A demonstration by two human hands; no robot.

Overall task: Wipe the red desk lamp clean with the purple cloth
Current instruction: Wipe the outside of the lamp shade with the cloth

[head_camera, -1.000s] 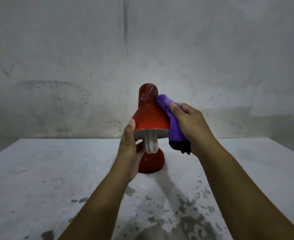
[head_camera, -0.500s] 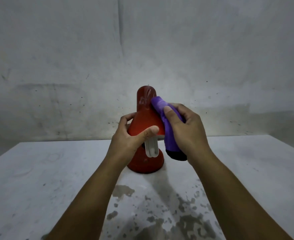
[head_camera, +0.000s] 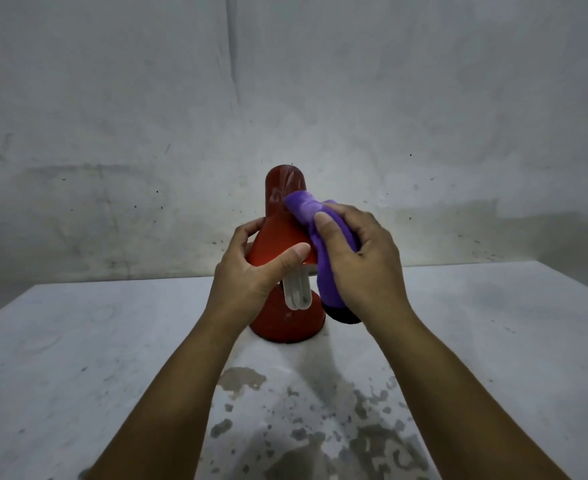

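The red desk lamp (head_camera: 283,194) stands on its round base near the middle of the white table (head_camera: 78,341), its shade facing me with a white bulb (head_camera: 297,292) hanging out of it. My left hand (head_camera: 251,268) grips the lower shade, thumb across its front. My right hand (head_camera: 362,261) holds the folded purple cloth (head_camera: 306,209) and presses it against the right side of the shade's neck. The cloth's dark lower end hangs beside the base. The lamp's arm is hidden behind the shade.
A stained grey wall (head_camera: 285,98) rises directly behind the table. Worn, flaking patches (head_camera: 320,427) mark the tabletop close to me. The table's back edge runs just behind the lamp.
My left hand has shifted from under the shade's rim to wrapping around its lower part. The cloth has slid slightly inward across the shade's neck, and the view has dropped a little.
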